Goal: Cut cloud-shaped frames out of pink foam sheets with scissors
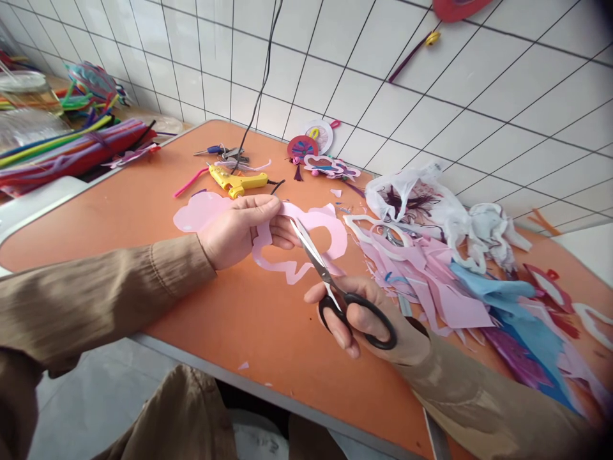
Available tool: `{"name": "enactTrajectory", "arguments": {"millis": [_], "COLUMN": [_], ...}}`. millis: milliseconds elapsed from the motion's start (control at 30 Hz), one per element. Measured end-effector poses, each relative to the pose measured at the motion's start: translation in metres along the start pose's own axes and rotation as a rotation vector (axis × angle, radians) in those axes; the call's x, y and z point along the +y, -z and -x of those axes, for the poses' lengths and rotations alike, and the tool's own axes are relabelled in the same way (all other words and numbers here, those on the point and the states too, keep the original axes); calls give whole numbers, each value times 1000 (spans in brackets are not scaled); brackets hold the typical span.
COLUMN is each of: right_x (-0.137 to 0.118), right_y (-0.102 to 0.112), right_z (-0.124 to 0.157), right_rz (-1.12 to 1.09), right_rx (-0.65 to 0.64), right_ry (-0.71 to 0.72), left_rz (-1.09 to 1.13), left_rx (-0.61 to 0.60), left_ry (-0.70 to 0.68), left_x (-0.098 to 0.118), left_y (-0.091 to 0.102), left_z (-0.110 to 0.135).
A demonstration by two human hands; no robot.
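Note:
My left hand (pixel 237 229) pinches a pink paper cut-out (pixel 330 230) with a wavy, cloud-like outline and holds it just above the orange table (pixel 201 300). My right hand (pixel 357 316) grips black-handled scissors (pixel 325 275), fingers through the loops. The blades point up and left and meet the pink paper near my left fingertips. A second pink cloud shape (pixel 196 212) lies flat on the table behind my left wrist.
A yellow glue gun (pixel 238 182) with its cord lies behind the paper. Finished paper ornaments (pixel 318 156) rest by the tiled wall. Pink, blue and purple scraps (pixel 460 294) and a plastic bag (pixel 421 201) crowd the right side. Pipe cleaners (pixel 62 153) fill the far left.

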State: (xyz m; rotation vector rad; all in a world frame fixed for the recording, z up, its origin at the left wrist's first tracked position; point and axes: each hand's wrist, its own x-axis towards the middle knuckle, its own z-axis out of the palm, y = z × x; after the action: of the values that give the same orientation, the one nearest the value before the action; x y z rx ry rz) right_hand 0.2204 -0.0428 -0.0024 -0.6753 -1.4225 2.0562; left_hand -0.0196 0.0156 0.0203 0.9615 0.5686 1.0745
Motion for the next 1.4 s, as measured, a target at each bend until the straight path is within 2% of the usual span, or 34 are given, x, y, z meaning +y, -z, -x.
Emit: {"name": "enactTrajectory", "arguments": {"millis": [500,767,1000,1167,1400], "right_x": [-3,-3,-4,-6,-6], "right_y": [0,1,1,3,7], "right_z": [1,3,1,1,1], "right_rz": [26,15,37,134,206], "right_rx": [-17,-46,-15,-20,19], "right_ry": [-8,-25,-62,-75,-50], "left_rz": [-37,-41,-32,-84,-40], "left_rx": [32,-23,-19,0,69], "left_ry": [-10,-58,-30,-8,116], "left_x": [0,0,1,2,4], "left_y": [2,3,1,0,-1], "left_z": [0,-2,0,2,4]}}
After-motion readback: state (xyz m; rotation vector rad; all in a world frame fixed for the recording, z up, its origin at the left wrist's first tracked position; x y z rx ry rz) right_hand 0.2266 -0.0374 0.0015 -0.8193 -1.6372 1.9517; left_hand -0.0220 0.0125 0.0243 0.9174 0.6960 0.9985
